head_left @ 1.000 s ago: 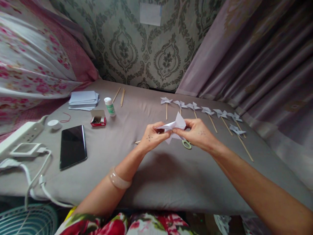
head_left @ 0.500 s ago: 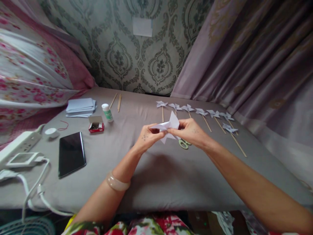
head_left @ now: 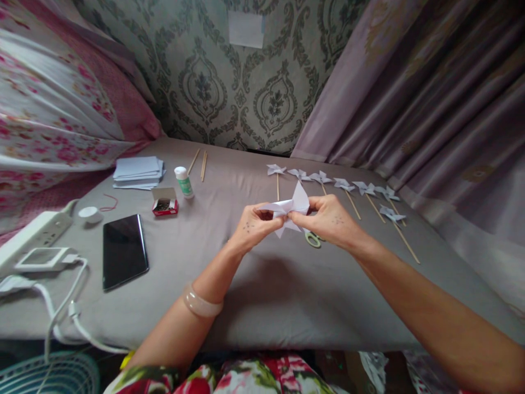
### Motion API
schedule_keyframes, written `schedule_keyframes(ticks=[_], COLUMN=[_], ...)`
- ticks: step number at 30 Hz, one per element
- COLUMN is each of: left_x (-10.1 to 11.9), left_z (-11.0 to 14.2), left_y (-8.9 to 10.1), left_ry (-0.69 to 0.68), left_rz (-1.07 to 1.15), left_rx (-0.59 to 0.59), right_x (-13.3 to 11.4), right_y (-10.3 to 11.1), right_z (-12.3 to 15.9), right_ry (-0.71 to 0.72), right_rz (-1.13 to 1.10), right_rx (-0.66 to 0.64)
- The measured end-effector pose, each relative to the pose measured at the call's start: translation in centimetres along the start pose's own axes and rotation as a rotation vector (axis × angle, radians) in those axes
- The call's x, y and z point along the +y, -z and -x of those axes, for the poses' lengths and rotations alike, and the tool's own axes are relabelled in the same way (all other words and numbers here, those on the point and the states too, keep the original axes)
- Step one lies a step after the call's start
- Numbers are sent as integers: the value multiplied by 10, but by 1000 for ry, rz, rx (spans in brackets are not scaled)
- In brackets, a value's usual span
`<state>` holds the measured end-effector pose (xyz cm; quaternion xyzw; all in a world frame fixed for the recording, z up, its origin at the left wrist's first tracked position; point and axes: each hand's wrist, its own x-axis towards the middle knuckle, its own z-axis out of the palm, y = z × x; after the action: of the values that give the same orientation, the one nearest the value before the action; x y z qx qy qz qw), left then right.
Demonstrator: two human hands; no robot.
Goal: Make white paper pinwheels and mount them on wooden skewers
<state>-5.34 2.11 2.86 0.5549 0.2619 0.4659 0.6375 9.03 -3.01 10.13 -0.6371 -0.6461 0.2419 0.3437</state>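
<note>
Since the earlier frame the camera's view has shifted slightly, while both hands keep much the same grip on the folded paper.

At the far left, a white power strip (head_left: pixel 35 238) lies on the cloth-covered table (head_left: pixel 176 246), with a white charger (head_left: pixel 46 259) and cables beside it. Next come a round white cap (head_left: pixel 89 214), a thin red string (head_left: pixel 110 207) and a black phone (head_left: pixel 125 251), lying flat. Behind them is a stack of white paper (head_left: pixel 138 172). A small red box (head_left: pixel 165 208) stands open with its flap up, near a white and green bottle (head_left: pixel 184 183). Three thin sticks (head_left: pixel 204 166) lie behind the bottle.

The left hand (head_left: pixel 252 227), with a pale bangle (head_left: pixel 202 302) on its forearm, pinches the left side of the folded paper (head_left: pixel 290 207), which is held above the table between both hands. Green scissors (head_left: pixel 314 245) lie partly hidden beneath the right hand (head_left: pixel 333 219), which pinches the paper's right side, its thumb close to the other thumb.

Farther right and behind, seven white paper pinwheels (head_left: pixel 365 188) on sticks lie in a slanting row, one nearer the front.
</note>
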Motion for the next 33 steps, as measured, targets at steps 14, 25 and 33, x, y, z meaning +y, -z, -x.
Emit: schedule_keyframes(ticks=[14, 25, 33], left_x=[-4, 3, -7], left_z=[-1, -7, -10], left_y=[1, 31, 37], left_ry=[17, 96, 175], left_rz=[66, -75, -89], left_rx=[-64, -94, -162], right_x=[0, 15, 27], right_y=[-1, -2, 3], right_z=[-1, -22, -46], right_ry=[-63, -80, -130], right_rz=[96, -80, -222], right_rx=[15, 26, 26])
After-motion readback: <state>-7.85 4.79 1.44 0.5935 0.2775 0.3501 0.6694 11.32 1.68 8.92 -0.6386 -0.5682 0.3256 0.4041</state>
